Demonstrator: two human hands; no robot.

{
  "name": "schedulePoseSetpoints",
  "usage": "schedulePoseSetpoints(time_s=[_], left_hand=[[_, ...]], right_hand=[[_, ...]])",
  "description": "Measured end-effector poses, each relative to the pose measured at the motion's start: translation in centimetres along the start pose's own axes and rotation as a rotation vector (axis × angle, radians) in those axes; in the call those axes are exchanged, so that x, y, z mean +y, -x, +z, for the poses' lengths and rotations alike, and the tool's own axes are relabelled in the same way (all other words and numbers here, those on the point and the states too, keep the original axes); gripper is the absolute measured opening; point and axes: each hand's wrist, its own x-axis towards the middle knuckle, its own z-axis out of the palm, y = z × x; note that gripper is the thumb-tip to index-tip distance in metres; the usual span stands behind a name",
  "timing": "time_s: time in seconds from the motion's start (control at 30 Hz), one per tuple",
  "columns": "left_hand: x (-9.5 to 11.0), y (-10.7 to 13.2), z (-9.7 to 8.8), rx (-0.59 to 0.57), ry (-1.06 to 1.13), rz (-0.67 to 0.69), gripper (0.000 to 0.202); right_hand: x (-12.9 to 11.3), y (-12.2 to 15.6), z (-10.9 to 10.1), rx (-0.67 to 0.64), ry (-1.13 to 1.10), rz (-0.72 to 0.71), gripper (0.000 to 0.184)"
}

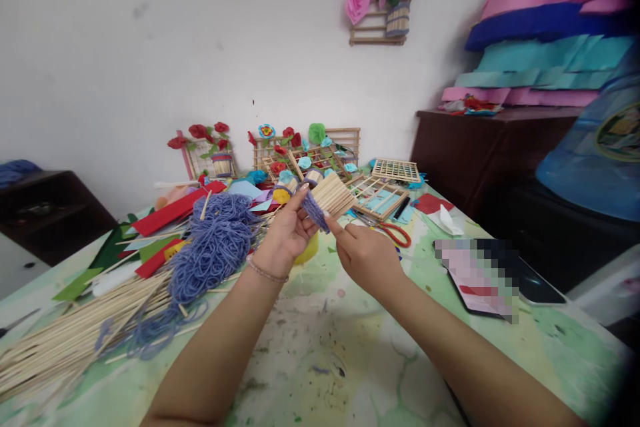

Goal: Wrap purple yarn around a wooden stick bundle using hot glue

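Observation:
My left hand [285, 232] is closed on a short bundle of wooden sticks [334, 195], held above the table's middle. Purple yarn [315, 211] is wound round the bundle's near end. My right hand [364, 255] is closed in a pinch on that yarn just below the bundle. The strand trails left to a loose heap of purple yarn [213, 247] lying on the table beside my left wrist.
Long bamboo skewers [65, 340] lie at the left. Red and green felt strips [165, 213], red-handled scissors [393, 230], stick lattices [395, 170], paper flowers [207, 137] and a phone [537, 283] sit on the paint-stained table [320, 347]. A dark cabinet [480, 147] stands at the right.

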Motion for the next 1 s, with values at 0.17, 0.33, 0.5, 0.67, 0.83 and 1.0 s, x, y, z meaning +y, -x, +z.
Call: schedulePoseSetpoints(time_s=[0.17,0.33,0.5,0.67,0.83,1.0], left_hand=[[0.5,0.0,0.2,0.071,0.067,-0.023,0.015],[1.6,-0.2,0.0,0.095,0.097,-0.006,0.019],[2.1,0.4,0.0,0.091,0.123,0.021,0.022],[2.2,1.3,0.3,0.067,0.173,0.016,0.018],[2.4,1.6,0.3,0.049,0.159,0.028,0.022],[2.2,2.0,0.7,0.036,0.125,0.005,0.026]], right_hand=[[-0.3,0.0,0.2,-0.030,-0.064,0.016,0.042],[-0.1,-0.3,-0.2,0.065,-0.513,0.331,0.040],[0.5,-1.0,-0.3,0.005,-1.104,0.747,0.048],[0.4,-1.4,-0.1,-0.036,-1.325,0.878,0.039],[0.3,-1.4,0.3,-0.011,-1.363,0.869,0.036],[0.6,-1.2,0.5,0.039,-1.391,0.868,0.032]])
